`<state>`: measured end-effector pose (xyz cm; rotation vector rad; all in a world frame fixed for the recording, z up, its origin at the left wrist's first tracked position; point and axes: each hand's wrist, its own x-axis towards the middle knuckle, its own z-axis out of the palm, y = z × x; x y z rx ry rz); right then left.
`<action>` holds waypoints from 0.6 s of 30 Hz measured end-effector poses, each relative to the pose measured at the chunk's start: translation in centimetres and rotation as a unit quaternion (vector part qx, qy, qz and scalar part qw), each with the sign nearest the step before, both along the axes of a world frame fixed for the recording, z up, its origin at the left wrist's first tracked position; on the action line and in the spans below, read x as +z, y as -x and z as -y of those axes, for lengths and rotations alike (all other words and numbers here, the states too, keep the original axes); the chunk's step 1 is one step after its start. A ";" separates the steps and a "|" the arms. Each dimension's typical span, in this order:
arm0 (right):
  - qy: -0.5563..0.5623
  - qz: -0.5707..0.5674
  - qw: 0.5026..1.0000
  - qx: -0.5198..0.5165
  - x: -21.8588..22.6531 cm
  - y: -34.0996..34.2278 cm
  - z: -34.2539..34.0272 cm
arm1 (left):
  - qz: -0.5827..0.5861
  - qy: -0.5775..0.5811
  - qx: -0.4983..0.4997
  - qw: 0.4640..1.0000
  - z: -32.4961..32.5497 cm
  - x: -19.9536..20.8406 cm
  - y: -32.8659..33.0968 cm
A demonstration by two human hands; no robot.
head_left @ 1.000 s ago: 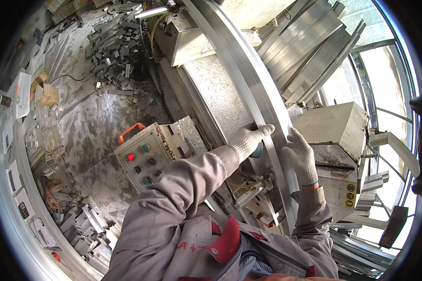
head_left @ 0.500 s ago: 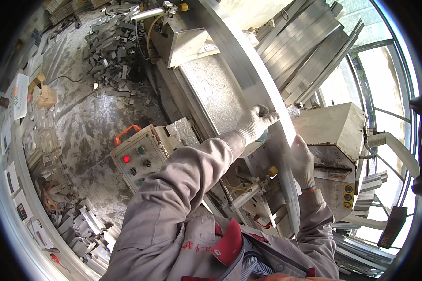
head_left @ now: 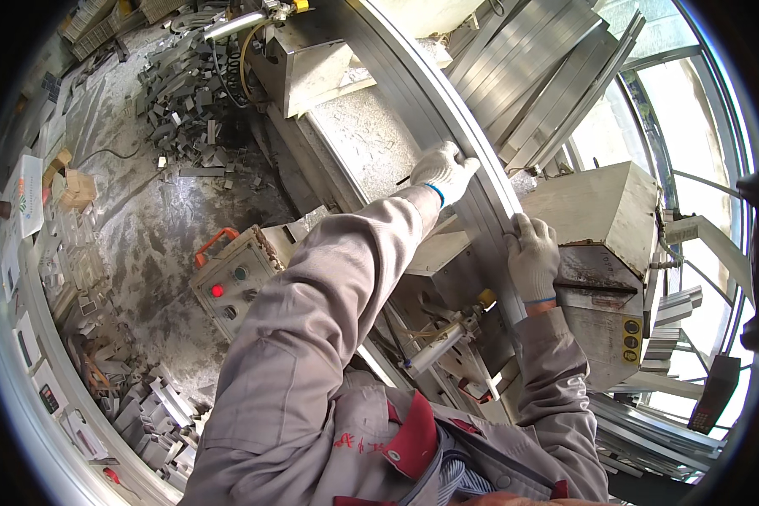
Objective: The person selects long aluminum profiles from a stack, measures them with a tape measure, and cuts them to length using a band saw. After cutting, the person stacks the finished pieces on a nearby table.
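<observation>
A long silvery aluminium profile [head_left: 401, 80] runs from the top of the view down across a cutting machine [head_left: 599, 253]. My left hand [head_left: 447, 171], in a white work glove, is closed on the profile's upper part with the arm stretched out. Lower down and to the right, my right hand [head_left: 531, 253], also gloved, grips the same profile next to the machine's grey hood. A pneumatic clamp cylinder [head_left: 434, 346] sits below the hands.
A control box [head_left: 232, 282] with a red lit button and an orange handle stands left of my arm. Cut metal offcuts [head_left: 181, 101] litter the dusty floor. Stacked profiles [head_left: 548, 67] lean at the top right; more lie at the lower right [head_left: 649, 422].
My left hand has slid further up along the profile, the arm extending. My right hand has stayed on the profile beside the machine hood.
</observation>
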<state>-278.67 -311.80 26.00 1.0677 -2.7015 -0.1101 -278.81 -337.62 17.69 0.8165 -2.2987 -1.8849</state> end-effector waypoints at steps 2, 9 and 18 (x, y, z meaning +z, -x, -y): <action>0.036 -0.006 0.999 0.015 -0.6 0.3 0.1 | 0.009 0.009 0.002 1.000 0.1 -0.1 0.3; 0.083 0.062 0.995 0.004 -1.9 1.2 -0.2 | -0.026 0.005 -0.002 1.000 0.5 -1.4 0.5; -0.023 0.130 0.986 -0.101 -0.9 2.4 1.1 | 0.052 -0.199 -0.066 0.976 -2.1 -5.4 -1.0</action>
